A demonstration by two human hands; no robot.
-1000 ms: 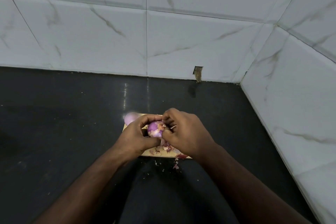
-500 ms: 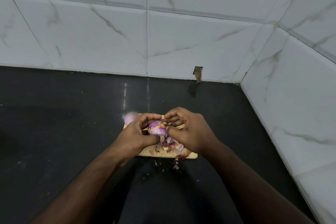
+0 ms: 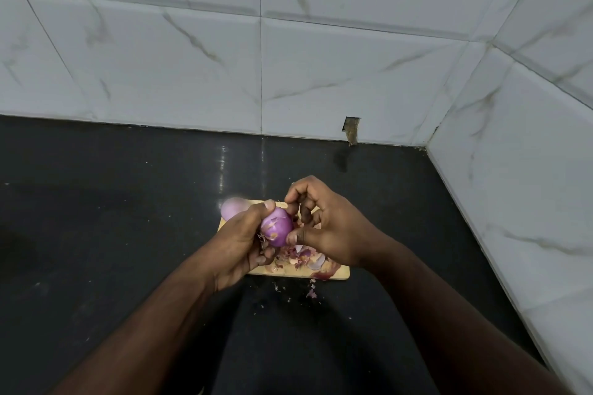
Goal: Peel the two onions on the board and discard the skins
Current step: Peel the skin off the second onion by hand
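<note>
Above the board (image 3: pixel 337 273): I see the purple onion (image 3: pixel 277 227) held up.
Left hand (image 3: pixel 239 242): wrapped around this onion.
Right hand (image 3: pixel 327 224): pinching its skin.
Second onion (image 3: pixel 232 208): on the board's far corner.
Skins (image 3: pixel 303 258): lying on the board.

A single wide-angle view from the person's head looks forward and steeply down at the dark surface (image 3: pixel 96 218). It faces the tiled corner (image 3: pixel 426 144), walls bowed by the lens. Both forearms enter from the bottom edge; the hands (image 3: pixel 288 234) sit close, near centre.
</note>
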